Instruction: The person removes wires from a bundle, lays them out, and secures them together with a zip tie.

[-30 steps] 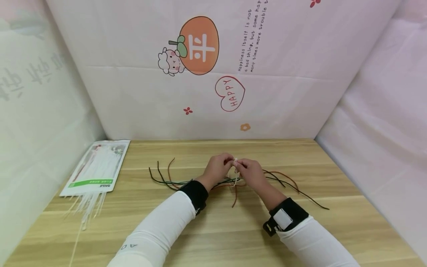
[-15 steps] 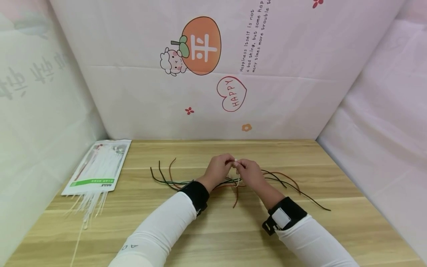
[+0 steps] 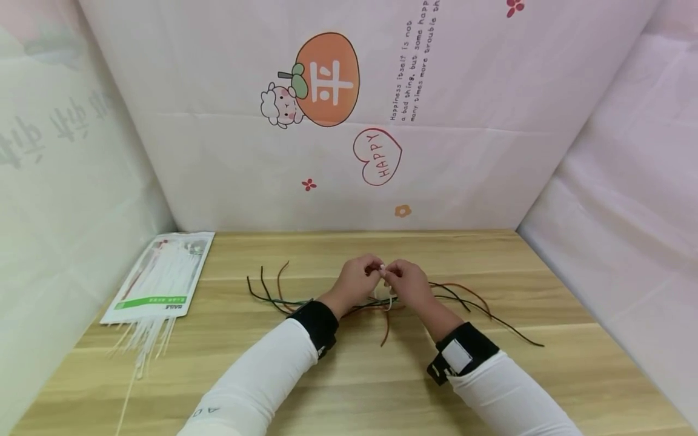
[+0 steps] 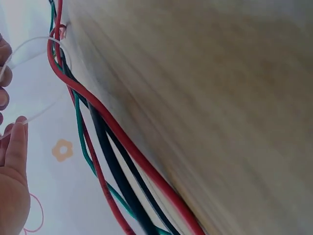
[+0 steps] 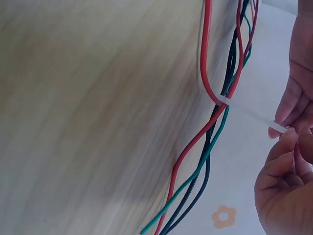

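Note:
A translucent white cable tie (image 5: 249, 113) loops round a bundle of red, green and black wires (image 4: 132, 147). In the head view, my left hand (image 3: 357, 278) and right hand (image 3: 408, 283) meet above the middle of the bundle. Left-hand fingertips pinch one part of the tie, with a small white end showing between the two hands. Thumb and fingers of the right hand pinch the tie beside them, as the right wrist view shows. The loop stands wide and loose in the left wrist view, and its ends are hidden behind the fingers.
A white packet (image 3: 158, 278) lies at the table's left, with several cable ties (image 3: 144, 339) sticking out of its near end. One long tie trails toward the front edge. Printed white cloth (image 3: 234, 181) walls the wooden table (image 3: 360, 387) at the back and sides.
Both hands stay together above the wires with small finger shifts. The tie's hanging part now shows as a curved loop round the bundle. The head view has shifted slightly.

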Available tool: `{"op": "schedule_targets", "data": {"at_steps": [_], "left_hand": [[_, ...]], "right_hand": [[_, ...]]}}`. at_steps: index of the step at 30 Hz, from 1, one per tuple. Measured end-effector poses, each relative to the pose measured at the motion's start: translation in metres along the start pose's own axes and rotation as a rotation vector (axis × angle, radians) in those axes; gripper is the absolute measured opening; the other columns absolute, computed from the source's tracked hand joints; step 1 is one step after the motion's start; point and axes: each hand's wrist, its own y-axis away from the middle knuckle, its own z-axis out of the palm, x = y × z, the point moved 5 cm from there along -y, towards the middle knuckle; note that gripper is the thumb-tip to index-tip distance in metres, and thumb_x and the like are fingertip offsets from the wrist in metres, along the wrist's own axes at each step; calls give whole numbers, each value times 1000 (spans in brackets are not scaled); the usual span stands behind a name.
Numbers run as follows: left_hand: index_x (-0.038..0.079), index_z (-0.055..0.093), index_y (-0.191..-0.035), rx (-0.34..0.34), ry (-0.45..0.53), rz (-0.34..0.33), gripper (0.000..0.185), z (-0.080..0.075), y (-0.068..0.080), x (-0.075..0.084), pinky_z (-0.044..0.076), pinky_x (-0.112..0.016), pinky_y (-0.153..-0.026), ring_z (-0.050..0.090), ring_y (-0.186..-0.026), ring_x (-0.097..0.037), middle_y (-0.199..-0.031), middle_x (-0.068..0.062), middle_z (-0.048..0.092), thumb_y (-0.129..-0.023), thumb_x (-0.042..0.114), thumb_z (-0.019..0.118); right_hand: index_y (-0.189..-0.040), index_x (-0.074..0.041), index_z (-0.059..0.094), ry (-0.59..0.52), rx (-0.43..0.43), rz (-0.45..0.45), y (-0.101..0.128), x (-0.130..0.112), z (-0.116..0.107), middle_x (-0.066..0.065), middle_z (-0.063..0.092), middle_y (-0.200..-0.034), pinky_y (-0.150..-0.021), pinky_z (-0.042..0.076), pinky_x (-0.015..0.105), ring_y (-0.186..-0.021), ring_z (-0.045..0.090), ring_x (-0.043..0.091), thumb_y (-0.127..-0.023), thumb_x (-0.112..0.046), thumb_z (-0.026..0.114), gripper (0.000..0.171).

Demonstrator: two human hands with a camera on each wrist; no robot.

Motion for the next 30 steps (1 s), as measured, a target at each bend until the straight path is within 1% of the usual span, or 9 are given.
{"op": "schedule_targets", "data": {"at_steps": [4, 9, 12, 15, 17, 20, 26, 28, 30], "left_hand": [[4, 65, -110, -8, -30, -5, 20, 1, 3, 1, 49, -29, -76, 60, -86, -15, -96, -6, 66, -100, 15, 52], [1, 64, -111, 18, -111, 18, 22, 1, 3, 2, 48, -26, -68, 56, -75, -12, -93, -8, 66, -102, 14, 50], [2, 63, -114, 22, -121, 19, 22, 2, 2, 1, 47, -24, -67, 56, -75, -11, -95, -9, 66, -102, 14, 49], [3, 61, -116, 20, -133, 33, 21, 2, 1, 2, 48, -24, -68, 58, -77, -11, -96, -8, 67, -102, 13, 49], [3, 61, -116, 22, -144, 50, 20, 1, 3, 3, 48, -23, -68, 58, -78, -12, -95, -7, 66, -101, 12, 51], [2, 63, -110, 20, -155, 77, 17, 0, 6, 3, 46, -23, -66, 55, -74, -12, -93, -9, 67, -100, 10, 53], [-1, 66, -100, 3, -169, 95, 16, -3, 9, 3, 42, -21, -61, 49, -66, -9, -93, -14, 69, -98, 11, 56], [-1, 67, -98, -4, -187, 108, 15, -5, 9, 4, 42, -21, -62, 49, -66, -9, -93, -14, 69, -98, 11, 57], [-1, 67, -97, -12, -217, 130, 15, -7, 9, 6, 42, -21, -62, 49, -67, -9, -91, -13, 69, -97, 10, 57]], "right_hand": [[-104, -1, 61, 36, 30, -17, 3, -3, -1, 11, 66, -89, -56, 49, 28, -71, 65, 24, -95, -12, 62, 14], [-123, -3, 57, 168, 47, -97, 9, -11, -2, 11, 68, -98, -55, 49, 29, -75, 66, 19, -94, -10, 63, 31], [-122, -4, 60, 332, 83, -243, 12, -19, -3, 10, 69, -100, -59, 50, 31, -76, 65, 20, -95, -11, 62, 28], [-111, -5, 67, 503, 171, -437, 15, -27, -7, 9, 70, -97, -64, 53, 36, -78, 66, 22, -94, -11, 63, 19], [-104, -6, 69, 572, 228, -544, 17, -29, -7, 8, 70, -96, -67, 54, 37, -80, 67, 23, -92, -11, 65, 14], [-99, -7, 67, 640, 284, -668, 19, -30, -5, 8, 69, -92, -59, 54, 35, -74, 66, 22, -89, -8, 69, 10], [-94, -4, 55, 768, 372, -907, 21, -30, 0, 8, 61, -88, -43, 40, 26, -55, 51, 17, -81, -1, 74, 24], [-94, -3, 54, 770, 394, -953, 21, -30, 1, 9, 59, -87, -42, 37, 25, -54, 47, 16, -84, -2, 71, 20], [-94, -2, 53, 762, 410, -992, 20, -29, 1, 9, 58, -86, -43, 37, 26, -55, 45, 17, -96, -8, 57, 8]]}}
